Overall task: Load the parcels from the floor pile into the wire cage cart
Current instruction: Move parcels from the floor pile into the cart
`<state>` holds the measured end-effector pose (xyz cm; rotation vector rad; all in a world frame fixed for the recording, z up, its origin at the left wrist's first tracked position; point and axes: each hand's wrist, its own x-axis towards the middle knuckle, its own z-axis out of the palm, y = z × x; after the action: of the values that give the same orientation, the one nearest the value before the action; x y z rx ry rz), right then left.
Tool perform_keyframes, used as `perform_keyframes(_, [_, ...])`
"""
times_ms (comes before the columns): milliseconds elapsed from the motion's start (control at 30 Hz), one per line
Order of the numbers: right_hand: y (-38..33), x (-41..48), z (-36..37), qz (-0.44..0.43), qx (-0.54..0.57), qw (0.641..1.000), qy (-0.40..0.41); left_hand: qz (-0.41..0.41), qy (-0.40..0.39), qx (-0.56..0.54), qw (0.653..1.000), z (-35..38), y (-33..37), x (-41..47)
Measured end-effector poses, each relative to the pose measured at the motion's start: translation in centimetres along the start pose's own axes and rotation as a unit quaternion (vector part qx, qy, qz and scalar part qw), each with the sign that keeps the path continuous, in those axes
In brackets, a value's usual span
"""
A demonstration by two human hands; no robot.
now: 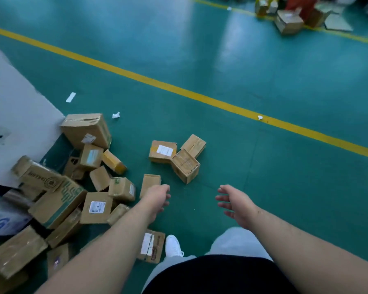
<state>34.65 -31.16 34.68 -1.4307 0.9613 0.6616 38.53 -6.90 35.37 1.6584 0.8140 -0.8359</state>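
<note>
Our left hand (158,195) reaches out low over the green floor (263,187), fingers loosely bent and holding nothing. Its knuckles overlap the near edge of a small upright parcel (150,182), though we cannot tell whether they touch. Our right hand (235,203) hangs level with it and well apart, palm turned inward, fingers spread and relaxed, also empty.

Beyond both hands, 3 parcels (175,158) lie huddled on the floor, touching one another, 1 with a white label facing up. Below the left forearm a labelled parcel (151,246) lies just beside our white shoe (173,245).

To the left, the main parcel pile (72,194) sprawls across the floor against a white wall (15,102), brown cartons of mixed sizes tipped at all angles. A blurred blue and white package (0,221) sits at its left edge.

A yellow line (179,90) crosses the floor diagonally, with 3 white paper scraps (115,115) scattered near it. More cartons (289,22) sit far off at the top right.
</note>
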Motion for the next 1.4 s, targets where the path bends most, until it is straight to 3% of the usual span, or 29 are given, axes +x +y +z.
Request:
perform_keyframes(200, [-3.2, 5.7, -1.2, 0.062, 0.041, 0.997, -0.015, -0.045, -0.037, 0.017, 0.998, 4.0, 5.6, 5.2])
perform_keyframes(400, [-9.8, 15.2, -4.4, 0.097, 0.027, 0.994, -0.043, -0.078, -0.006, 0.056, 0.995, 7.8, 11.3, 11.3])
perform_keyframes(733, [-16.4, 30.2, -4.9, 0.146, -0.109, 0.982, -0.043, -0.081, 0.024, 0.180, 0.980, 10.6, 15.6, 22.3])
perform_keyframes(1100, [-9.6, 50.4, 2.3, 0.218, -0.100, 0.970, -0.047, -0.077, -0.041, 0.396, 0.914, 12.8, 14.4, 48.6])
perform_keyframes(1400, [-1.7, 63.3, 6.9, 0.243, -0.072, 0.967, -0.033, -0.050, -0.003, 0.393, 0.918, 15.2, 11.8, 66.2])
